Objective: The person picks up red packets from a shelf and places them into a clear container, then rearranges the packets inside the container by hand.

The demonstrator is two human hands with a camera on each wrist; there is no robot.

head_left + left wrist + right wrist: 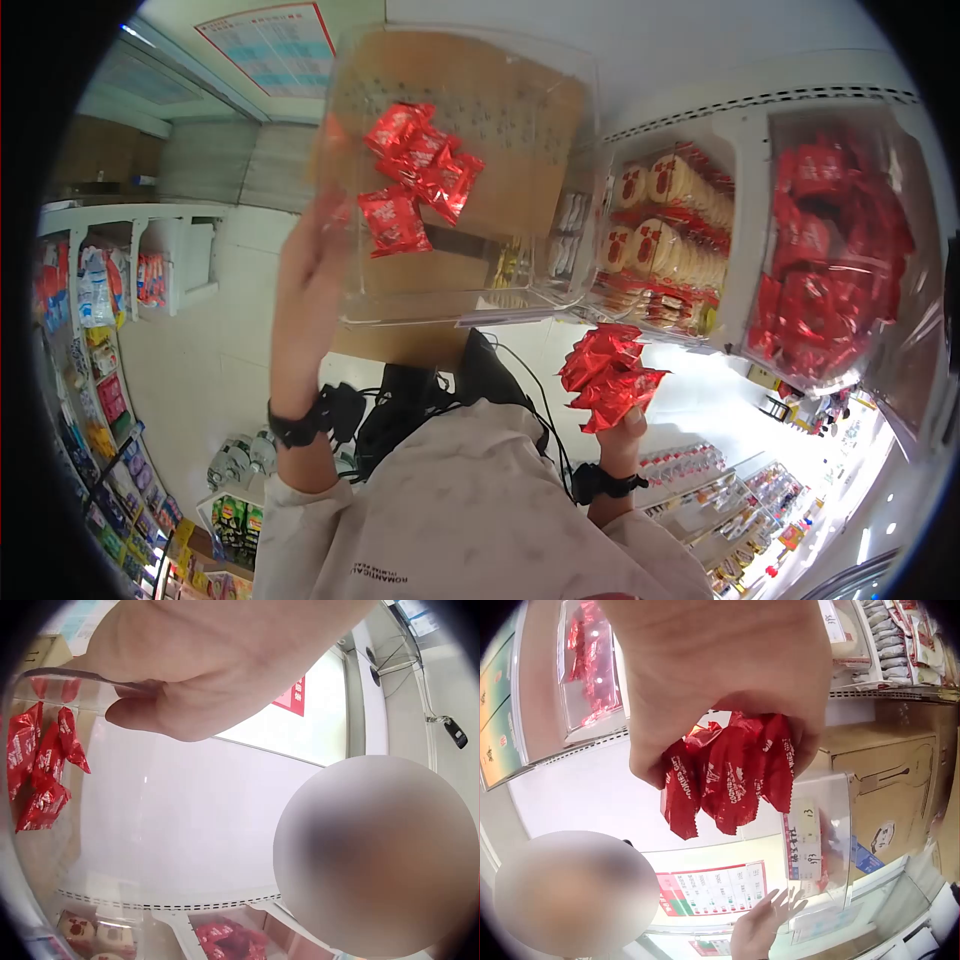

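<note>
My left hand (322, 235) grips the side wall of a clear plastic bin (420, 309), its thumb over the rim in the left wrist view. Inside the bin lie several red wrapped packets (425, 165), bunched toward the left. My right hand (727, 660) holds a bunch of red cookie packets (727, 776), pinched between thumb and fingers. In the head view this bunch (610, 375) is low and right of the bin, apart from it. A handwritten price label (804, 847) shows on the bin's front.
To the right, a shelf bin holds round crackers (670, 220) in red-edged wrappers. Beyond it stands another clear bin full of red packets (825, 260). A cardboard box (885, 787) is behind the held bin. Stocked shelves (100, 380) line the left.
</note>
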